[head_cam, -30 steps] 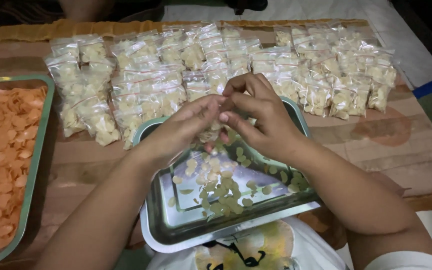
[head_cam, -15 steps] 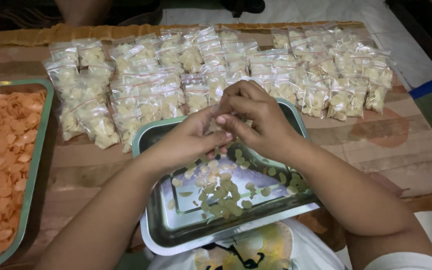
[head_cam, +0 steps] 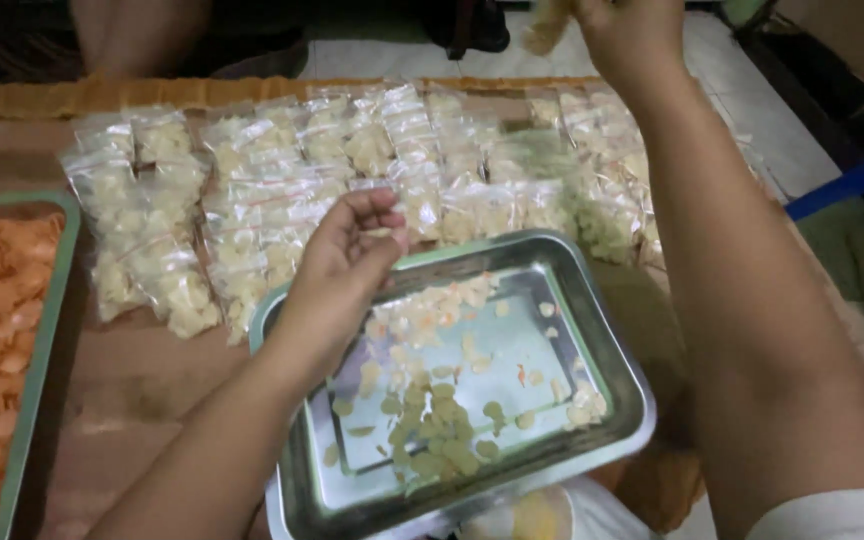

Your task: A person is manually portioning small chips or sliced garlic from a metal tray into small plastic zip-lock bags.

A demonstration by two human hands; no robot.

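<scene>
small filled bag (head_cam: pixel 549 22) held up by right hand (head_cam: pixel 624 30)

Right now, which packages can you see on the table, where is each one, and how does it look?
Filled bags: many small clear plastic bags of pale yellow chips, lying in overlapping rows across the far half of the table, behind the steel tray.
Bag in the right hand: one small clear bag of pale chips, held up at the top edge, blurred.
No labels, signs or screens are visible.
</scene>
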